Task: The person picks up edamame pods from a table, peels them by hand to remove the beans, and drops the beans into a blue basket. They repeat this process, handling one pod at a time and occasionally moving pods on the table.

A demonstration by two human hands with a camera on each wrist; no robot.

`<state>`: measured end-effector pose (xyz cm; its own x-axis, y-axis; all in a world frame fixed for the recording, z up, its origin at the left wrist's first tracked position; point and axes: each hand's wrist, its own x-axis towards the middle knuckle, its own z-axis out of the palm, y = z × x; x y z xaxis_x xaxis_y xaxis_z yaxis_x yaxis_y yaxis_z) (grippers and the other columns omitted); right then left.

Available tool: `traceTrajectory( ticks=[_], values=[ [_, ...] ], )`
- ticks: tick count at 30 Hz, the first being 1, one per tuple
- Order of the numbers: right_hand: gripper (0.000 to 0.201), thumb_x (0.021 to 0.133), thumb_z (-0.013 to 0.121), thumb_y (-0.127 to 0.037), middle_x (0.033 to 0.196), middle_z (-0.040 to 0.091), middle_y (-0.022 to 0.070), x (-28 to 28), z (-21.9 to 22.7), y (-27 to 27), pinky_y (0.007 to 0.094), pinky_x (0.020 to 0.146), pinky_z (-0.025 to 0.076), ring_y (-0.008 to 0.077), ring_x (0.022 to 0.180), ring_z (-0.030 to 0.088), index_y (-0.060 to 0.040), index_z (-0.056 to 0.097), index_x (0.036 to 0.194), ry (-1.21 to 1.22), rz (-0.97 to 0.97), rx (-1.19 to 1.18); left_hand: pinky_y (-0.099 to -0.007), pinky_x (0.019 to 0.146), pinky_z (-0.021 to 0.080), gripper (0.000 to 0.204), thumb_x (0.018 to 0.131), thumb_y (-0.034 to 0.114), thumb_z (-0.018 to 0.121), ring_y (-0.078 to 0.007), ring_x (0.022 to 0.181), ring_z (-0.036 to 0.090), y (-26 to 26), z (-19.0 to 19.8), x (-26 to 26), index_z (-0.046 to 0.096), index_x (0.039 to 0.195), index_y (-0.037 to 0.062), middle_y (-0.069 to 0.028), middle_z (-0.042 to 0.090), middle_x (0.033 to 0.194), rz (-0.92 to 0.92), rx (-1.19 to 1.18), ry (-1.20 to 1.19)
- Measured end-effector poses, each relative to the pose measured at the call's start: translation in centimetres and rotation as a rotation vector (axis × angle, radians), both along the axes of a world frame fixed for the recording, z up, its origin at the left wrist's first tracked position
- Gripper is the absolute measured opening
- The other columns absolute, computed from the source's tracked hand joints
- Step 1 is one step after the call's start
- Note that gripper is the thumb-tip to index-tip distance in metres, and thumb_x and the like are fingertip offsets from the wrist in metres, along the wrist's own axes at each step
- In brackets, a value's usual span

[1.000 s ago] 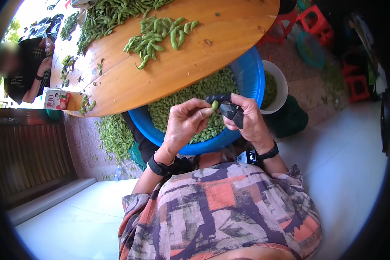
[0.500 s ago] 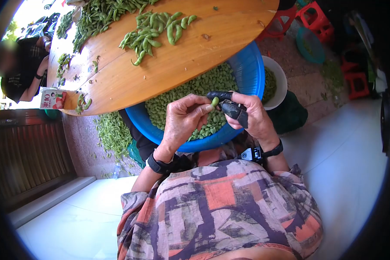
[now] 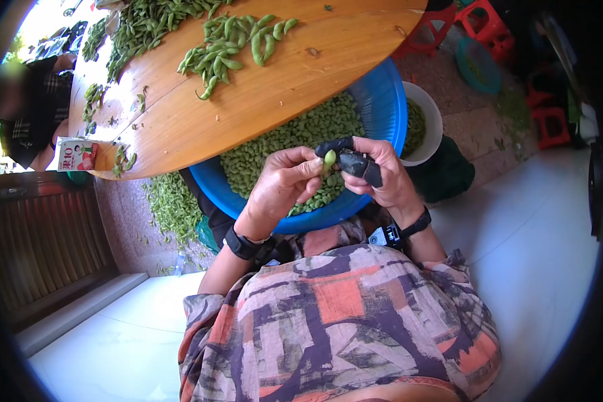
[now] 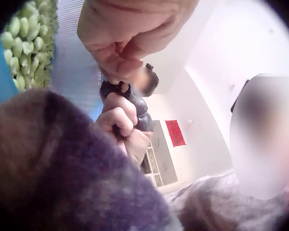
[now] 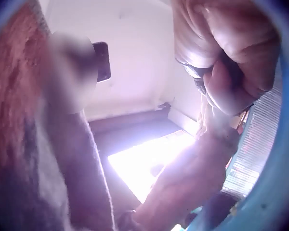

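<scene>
Over the blue basin (image 3: 387, 114) in the head view, my left hand (image 3: 278, 181) pinches a green soybean pod (image 3: 329, 161) between thumb and forefinger. Facing it, my right hand (image 3: 385, 175) has black covers (image 3: 358, 164) on its thumb and forefinger. Those covered fingertips pinch the pod's other side, while the remaining fingers curl under. Shelled green beans (image 3: 261, 167) fill the basin below. The left wrist view has both hands meeting at the fingertips, the left hand (image 4: 135, 33) hiding the pod. From the right wrist, the right hand (image 5: 231, 53) similarly covers the pod.
A wooden table (image 3: 301, 80) reaches over the basin, carrying a pile of pods (image 3: 224, 50) and a carton (image 3: 77, 154). A white bucket (image 3: 432, 127) stands right of the basin. Empty hulls (image 3: 174, 208) lie on the floor at left. Another person (image 3: 30, 114) sits across.
Both hands stay together over the basin. The pod has turned between the fingertips and shows more of its length. The table and carton have shifted slightly left in view.
</scene>
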<state>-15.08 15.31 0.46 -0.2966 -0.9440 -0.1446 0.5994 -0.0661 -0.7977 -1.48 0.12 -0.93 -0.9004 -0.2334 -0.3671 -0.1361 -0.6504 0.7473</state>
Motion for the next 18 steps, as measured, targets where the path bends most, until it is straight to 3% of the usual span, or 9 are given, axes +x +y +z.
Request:
traceTrajectory(
  ticks=[1, 4, 6, 7, 8, 11, 13, 18],
  values=[
    [0.026, 0.094, 0.046, -0.012, 0.066, 0.054, -0.0026, 0.0, 0.1, -0.1, 0.0169, 0.047, 0.033, 0.0007, 0.056, 0.044, 0.0026, 0.064, 0.105, -0.001, -0.001, 0.001, -0.0217, 0.04, 0.032, 0.009, 0.092, 0.01, 0.064, -0.0084, 0.046, 0.045, -0.2, -0.4, 0.0, 0.065, 0.093, 0.0005, -0.0062, 0.063, 0.078, -0.042, 0.203, 0.054],
    [0.025, 0.094, 0.048, -0.013, 0.066, 0.053, -0.0034, 0.3, 0.2, -0.3, 0.0169, 0.047, 0.032, 0.0003, 0.055, 0.042, 0.003, 0.064, 0.105, 0.004, -0.055, 0.005, -0.0223, 0.041, 0.032, 0.011, 0.093, 0.011, 0.063, -0.0088, 0.046, 0.045, 0.9, -0.3, 0.0, 0.063, 0.097, 0.0013, -0.0063, 0.063, 0.08, -0.026, 0.205, 0.124],
    [0.024, 0.094, 0.049, -0.013, 0.067, 0.053, -0.0038, 0.5, -0.3, -0.4, 0.0169, 0.047, 0.033, 0.0003, 0.055, 0.044, 0.0025, 0.064, 0.104, 0.215, -0.097, 0.105, -0.0208, 0.045, 0.037, 0.012, 0.093, 0.011, 0.065, -0.0077, 0.053, 0.05, 1.3, 0.6, 0.1, 0.061, 0.096, 0.0, -0.0057, 0.063, 0.079, -0.018, 0.168, 0.142],
    [0.022, 0.094, 0.049, -0.012, 0.067, 0.053, -0.0043, 0.7, -0.2, -0.4, 0.017, 0.048, 0.034, 0.0002, 0.056, 0.044, 0.0015, 0.064, 0.103, 0.328, -0.115, 0.102, -0.0208, 0.046, 0.038, 0.012, 0.093, 0.01, 0.065, -0.0073, 0.054, 0.05, 1.5, 0.9, 0.2, 0.061, 0.096, -0.0003, -0.0056, 0.064, 0.078, 0.002, 0.029, 0.121],
    [0.022, 0.094, 0.049, -0.012, 0.067, 0.053, -0.0043, 0.9, -0.3, -0.5, 0.017, 0.048, 0.034, 0.0002, 0.056, 0.044, 0.0015, 0.064, 0.103, 0.327, -0.111, 0.102, -0.0209, 0.047, 0.039, 0.011, 0.093, 0.009, 0.065, -0.0069, 0.056, 0.051, 1.6, 1.0, 0.3, 0.062, 0.096, -0.0006, -0.0054, 0.064, 0.077, 0.024, -0.11, 0.098],
    [0.022, 0.094, 0.049, -0.013, 0.066, 0.052, -0.0047, 1.4, -0.3, -0.7, 0.017, 0.048, 0.035, 0.0005, 0.055, 0.045, 0.0008, 0.064, 0.102, 0.282, -0.202, 0.03, -0.022, 0.052, 0.044, 0.013, 0.092, 0.007, 0.064, -0.0078, 0.058, 0.054, 1.3, 0.3, 0.4, 0.064, 0.101, -0.0022, -0.0065, 0.066, 0.077, 0.1, -0.171, 0.107],
    [0.026, 0.095, 0.055, -0.023, 0.067, 0.051, -0.0043, 1.4, 0.3, -0.6, 0.0167, 0.048, 0.035, 0.0008, 0.056, 0.044, 0.0012, 0.062, 0.101, 0.359, -0.2, 0.171, -0.0228, 0.055, 0.048, 0.015, 0.091, 0.005, 0.065, -0.0095, 0.06, 0.058, 1.1, 0.3, 0.4, 0.065, 0.104, -0.0025, -0.0066, 0.066, 0.074, 0.157, -0.286, 0.105],
    [0.032, 0.097, 0.055, -0.03, 0.066, 0.048, -0.0041, 1.2, -0.6, 0.0, 0.0162, 0.047, 0.034, 0.0013, 0.056, 0.044, 0.0018, 0.059, 0.098, 0.172, -0.074, 0.046, -0.0222, 0.053, 0.048, 0.008, 0.089, 0.001, 0.066, -0.0085, 0.059, 0.058, 0.8, 0.2, 0.4, 0.065, 0.097, -0.0013, -0.0053, 0.065, 0.072, 0.198, -0.264, 0.101]
  ],
)
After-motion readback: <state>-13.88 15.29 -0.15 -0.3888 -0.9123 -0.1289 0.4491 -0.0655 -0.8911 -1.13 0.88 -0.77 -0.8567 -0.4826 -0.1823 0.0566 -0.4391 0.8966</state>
